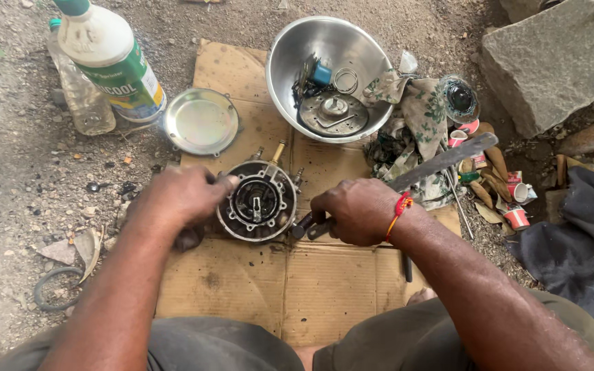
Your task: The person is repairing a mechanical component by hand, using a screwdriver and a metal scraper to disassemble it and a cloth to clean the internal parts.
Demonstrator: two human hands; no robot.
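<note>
Cardboard [311, 288], flattened and oil-stained, lies on gritty dirt with a grey stone block [551, 62] at the far right. At the sheet's middle sits a round metal pump housing [257, 203], open face up, its brass nozzle pointing away from the person. The left hand [180, 196] clasps the housing's left rim. The right hand [355, 209] is closed around dark plier handles [305, 227] (long axis left-right, tips toward the housing). Beyond stand a steel bowl [290, 62] of parts, a round lid [201, 120] and a white bottle [108, 51].
</note>
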